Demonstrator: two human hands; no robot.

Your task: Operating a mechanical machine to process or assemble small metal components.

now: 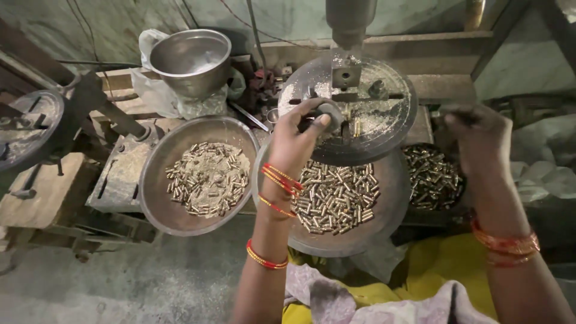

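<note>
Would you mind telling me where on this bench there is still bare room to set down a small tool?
Bare patches: the flat metal plate left of the left pan, and the wooden block further left. Crowded: the round press table, where the left hand rests beside the fixture, and all three pans of brass pieces.

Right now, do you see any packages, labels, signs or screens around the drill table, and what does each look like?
No labels, signs or screens show.
Plastic bag: whitish, crumpled, under the steel bowl at upper left.
Pale crumpled sheeting: far right edge, whitish-grey, beside the right hand.
</note>
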